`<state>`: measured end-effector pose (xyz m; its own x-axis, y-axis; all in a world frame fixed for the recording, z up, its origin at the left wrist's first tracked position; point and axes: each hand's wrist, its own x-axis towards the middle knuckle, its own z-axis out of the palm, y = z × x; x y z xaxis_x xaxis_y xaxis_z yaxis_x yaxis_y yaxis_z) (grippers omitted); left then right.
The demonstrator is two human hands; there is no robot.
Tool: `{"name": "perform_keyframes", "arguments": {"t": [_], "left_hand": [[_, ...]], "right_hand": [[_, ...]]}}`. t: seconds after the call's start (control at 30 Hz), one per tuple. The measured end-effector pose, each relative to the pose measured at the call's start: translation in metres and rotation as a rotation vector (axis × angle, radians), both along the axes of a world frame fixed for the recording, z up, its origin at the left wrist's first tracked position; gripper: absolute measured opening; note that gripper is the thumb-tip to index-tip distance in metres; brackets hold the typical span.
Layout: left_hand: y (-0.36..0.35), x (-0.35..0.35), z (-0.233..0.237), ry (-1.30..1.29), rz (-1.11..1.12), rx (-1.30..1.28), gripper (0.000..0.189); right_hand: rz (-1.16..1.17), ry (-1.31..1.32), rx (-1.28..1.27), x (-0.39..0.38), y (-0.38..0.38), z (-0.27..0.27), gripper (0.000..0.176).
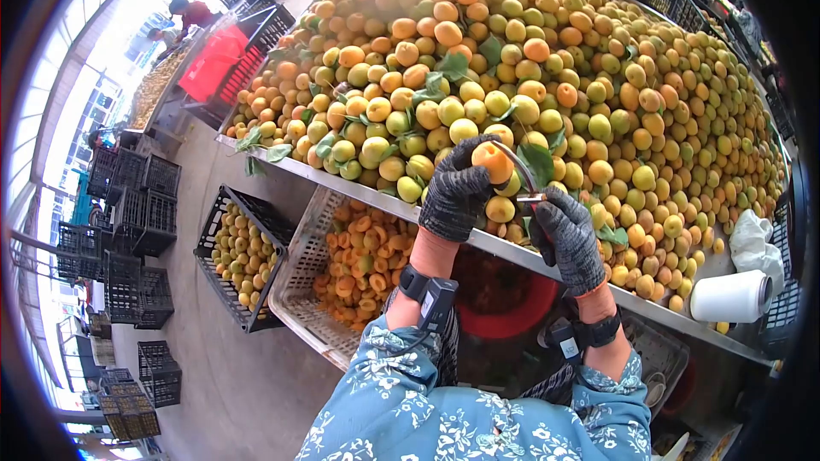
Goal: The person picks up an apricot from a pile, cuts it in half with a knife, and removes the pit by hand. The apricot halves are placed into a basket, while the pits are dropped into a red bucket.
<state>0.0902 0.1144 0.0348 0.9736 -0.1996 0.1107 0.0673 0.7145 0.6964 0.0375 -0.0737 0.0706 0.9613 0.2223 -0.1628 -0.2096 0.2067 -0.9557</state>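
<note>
My left hand (457,192), in a dark grey knit glove, grips an orange apricot (490,160) over the near edge of a big heap of apricots (478,43). In my right hand (571,239), also gloved, is a small knife with a curved blade (523,172). The blade arches up beside the right side of the held apricot. My right fingers wrap the handle, so most of it is hidden. Green leaves (536,164) lie among the fruit just behind the blade.
The heap rests on a metal-edged table (397,207). Below stand a white crate (295,290) of halved apricots, a black crate (266,312) of whole ones and a red basin (504,324). A white jar (730,297) sits at right. Black crates stack at left; people work farther back.
</note>
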Motion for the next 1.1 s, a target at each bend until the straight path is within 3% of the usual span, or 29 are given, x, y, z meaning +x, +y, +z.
{"name": "perform_keyframes", "arguments": {"t": [0.17, 0.23, 0.27, 0.5, 0.57, 0.73, 0.8, 0.83, 0.9, 1.1], "left_hand": [[-0.004, -0.005, 0.004, 0.058, -0.023, -0.103, 0.058], [-0.006, -0.006, 0.004, 0.059, -0.016, -0.111, 0.057], [-0.007, -0.007, 0.004, 0.051, -0.008, -0.121, 0.057], [-0.006, -0.005, 0.000, 0.050, -0.031, 0.002, 0.052], [-0.006, 0.000, -0.007, -0.052, -0.108, 0.157, 0.060], [-0.015, -0.003, -0.006, -0.049, -0.041, 0.133, 0.056], [-0.016, -0.004, -0.005, -0.209, 0.285, 0.688, 0.054], [-0.015, -0.003, -0.007, -0.212, 0.287, 0.688, 0.054], [-0.013, -0.001, -0.011, 0.095, -0.078, -0.197, 0.054], [-0.029, -0.013, 0.009, -0.003, -0.040, 0.054, 0.048]], "right_hand": [[-0.011, -0.073, -0.022, -0.001, 0.005, -0.016, 0.015], [-0.097, -0.328, -0.147, -0.001, 0.014, -0.025, 0.014], [-0.066, 0.026, 0.019, -0.005, 0.008, -0.020, 0.018], [-0.091, 0.095, 0.059, -0.006, 0.014, -0.017, 0.019], [-0.117, 0.081, 0.069, -0.007, 0.015, -0.021, 0.020], [-0.125, 0.035, 0.048, -0.005, 0.016, -0.029, 0.020], [-0.115, 0.053, 0.082, -0.006, 0.019, -0.034, 0.019], [-0.114, 0.051, 0.083, -0.004, 0.021, -0.038, 0.019], [-0.136, -0.001, 0.087, -0.002, 0.025, -0.043, 0.012], [-0.188, 0.048, 0.226, 0.007, 0.021, -0.042, 0.013]]}}
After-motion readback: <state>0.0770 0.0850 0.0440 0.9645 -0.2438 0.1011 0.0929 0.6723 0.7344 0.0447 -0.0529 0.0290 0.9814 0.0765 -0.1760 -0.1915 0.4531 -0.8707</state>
